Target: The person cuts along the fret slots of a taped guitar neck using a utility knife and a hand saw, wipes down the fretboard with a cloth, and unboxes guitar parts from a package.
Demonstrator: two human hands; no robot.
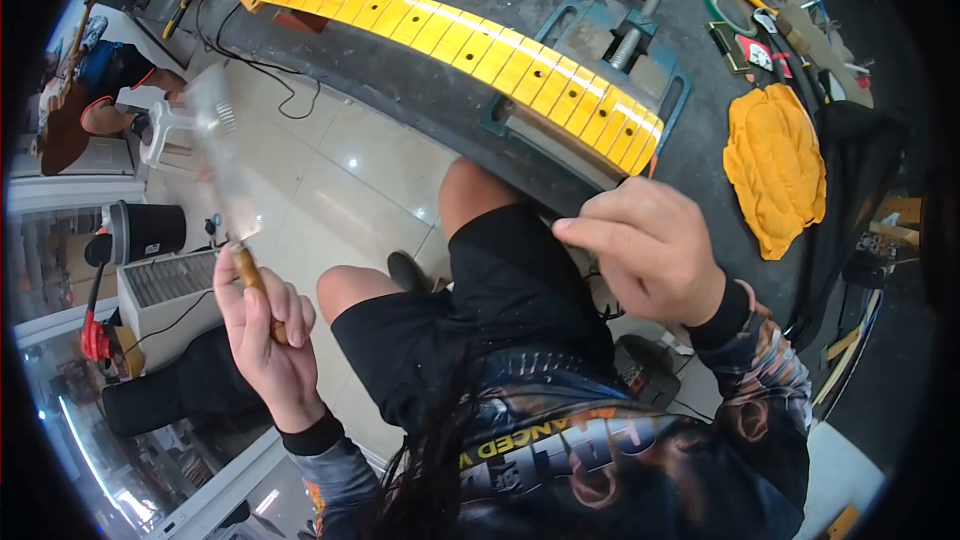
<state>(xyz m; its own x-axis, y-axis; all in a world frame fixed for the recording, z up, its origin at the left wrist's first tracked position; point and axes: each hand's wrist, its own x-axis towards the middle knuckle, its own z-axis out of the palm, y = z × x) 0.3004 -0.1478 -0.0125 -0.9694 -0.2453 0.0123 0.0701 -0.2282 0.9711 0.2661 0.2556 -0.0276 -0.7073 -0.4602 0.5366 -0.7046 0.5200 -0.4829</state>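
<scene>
My left hand (262, 335) is closed round the wooden handle (249, 272) of a tool, whose pale, motion-blurred blade (222, 155) points up, over the floor. My right hand (650, 245) is closed, fingers curled and fingertips together, just below the wide end of a yellow guitar neck (460, 37); whether anything is between them is hidden. The neck lies fretted side up across the bench, with dark dots and a headstock at the upper left. Under its wide end is a blue-green metal vise (678, 105).
An orange cloth (775, 170) lies on the dark bench (400, 95) at the right, below tape and scattered tools. At the left are a seated person (115, 90), a white stool (168, 135) and a black bin (148, 230). Cables hang off the bench.
</scene>
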